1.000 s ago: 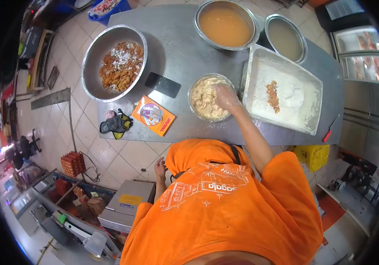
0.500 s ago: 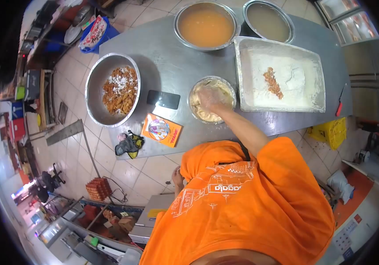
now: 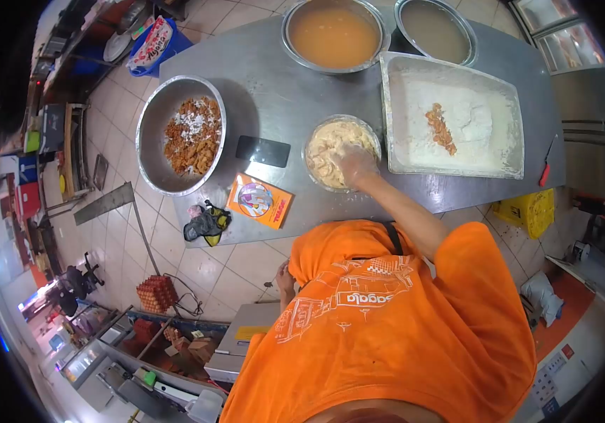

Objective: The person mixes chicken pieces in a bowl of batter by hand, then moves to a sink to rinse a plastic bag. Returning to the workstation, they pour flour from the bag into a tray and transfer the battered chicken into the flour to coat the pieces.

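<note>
My right hand [image 3: 359, 168] is down in a round metal bowl [image 3: 308, 169], among pale, batter-coated pieces [image 3: 330, 149]. Its fingers are blurred and partly sunk in the mix, so I cannot tell whether they grip a piece. Low beside my left hip hangs my left hand [image 3: 285, 280], fingers loosely bent and apart, nothing visible in it. To the right of the bowl, a rectangular metal tray [image 3: 452, 169] of white flour [image 3: 471, 120] carries a strip of orange-brown pieces [image 3: 440, 130]. A large metal bowl [image 3: 149, 166] at the left contains brown pieces [image 3: 193, 141] dusted with white powder.
Two pots of liquid stand at the back, one orange [image 3: 334, 39] and one greyish [image 3: 433, 35]. A phone [image 3: 263, 151], an orange box [image 3: 260, 201] and a dark crumpled bag [image 3: 207, 224] lie left of centre. A red-handled knife [image 3: 545, 173] rests near the right edge.
My right hand has drawn back from the middle of the bowl toward its near right side, uncovering more of the coated pieces. My left hand stays at my side.
</note>
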Motion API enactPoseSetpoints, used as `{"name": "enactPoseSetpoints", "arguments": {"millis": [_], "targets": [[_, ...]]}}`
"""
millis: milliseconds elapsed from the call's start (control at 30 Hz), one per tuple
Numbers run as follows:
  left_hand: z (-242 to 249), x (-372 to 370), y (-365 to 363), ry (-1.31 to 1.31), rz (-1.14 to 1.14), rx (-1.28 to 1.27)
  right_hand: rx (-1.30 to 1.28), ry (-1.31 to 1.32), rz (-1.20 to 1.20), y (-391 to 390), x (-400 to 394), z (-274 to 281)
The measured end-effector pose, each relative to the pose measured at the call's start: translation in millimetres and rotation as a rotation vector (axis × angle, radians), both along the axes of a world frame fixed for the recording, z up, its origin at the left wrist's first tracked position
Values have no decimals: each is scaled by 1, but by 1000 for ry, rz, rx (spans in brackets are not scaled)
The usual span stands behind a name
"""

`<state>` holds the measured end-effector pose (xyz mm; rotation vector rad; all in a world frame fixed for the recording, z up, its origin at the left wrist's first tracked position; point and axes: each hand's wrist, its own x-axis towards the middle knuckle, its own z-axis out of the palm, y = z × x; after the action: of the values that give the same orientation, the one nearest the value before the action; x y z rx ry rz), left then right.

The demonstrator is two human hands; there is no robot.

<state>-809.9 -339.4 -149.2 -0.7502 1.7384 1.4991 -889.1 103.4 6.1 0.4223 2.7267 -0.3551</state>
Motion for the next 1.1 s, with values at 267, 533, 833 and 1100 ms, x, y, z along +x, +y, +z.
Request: {"name": "enactPoseSetpoints", "arguments": {"millis": [267, 533, 833, 1100], "targets": [[31, -12, 9, 80, -158, -147, -212, -87, -264, 13, -30, 3], [25, -5, 2, 119, -188, -150, -178, -19, -211, 33, -29, 19], [35, -12, 12, -6, -174, -235, -34, -122, 42, 9, -7, -3], [16, 0, -3, 7, -25, -138, -143, 61, -169, 19, -16, -12]]}}
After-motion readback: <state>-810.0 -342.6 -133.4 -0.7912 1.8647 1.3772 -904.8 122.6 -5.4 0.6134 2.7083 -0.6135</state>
